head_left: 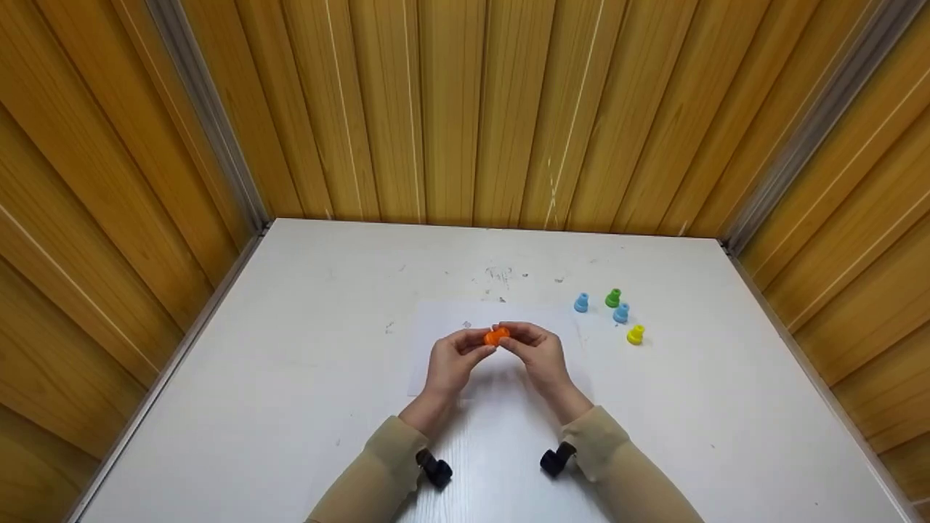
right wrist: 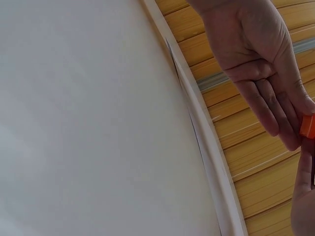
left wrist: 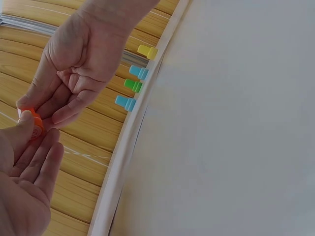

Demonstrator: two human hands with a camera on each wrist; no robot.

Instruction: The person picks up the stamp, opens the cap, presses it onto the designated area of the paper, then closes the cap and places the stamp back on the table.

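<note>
Handling the orange piece (head_left: 497, 336): I judge this a two-handed step done in the air, the piece being steadied or turned between the fingertips; which of the two, I cannot tell.
Next move: to my mind it calls for one sure pinch before the other hand lets go, and for settling which way the piece faces before any lowering.
Left hand (head_left: 454, 363): it reaches from the near left, thumb on the near side and fingers on the far side, narrowed to a pinch on the piece. My left wrist view shows the thumb laid on the orange, the other fingers stretched out.
Right hand (head_left: 541, 358): it mirrors that from the near right, thumb and fingertips pinching the piece's right part; its spare fingers bend loosely toward the palm.
Sleeves (head_left: 396, 454): both forearms slant inward from the near edge, so the hands meet in a peak.
Orange piece's place: between the hands, raised above the white sheet (head_left: 436, 370) and tipped over. A round end with a faint mark faces my left wrist camera.
Right of the hands: the left blue piece (head_left: 581, 303), green piece (head_left: 613, 298), right blue piece (head_left: 621, 313) and yellow piece (head_left: 636, 335) stand upright on the table (head_left: 254, 363), no hand touching them; yellow is nearest me.
</note>
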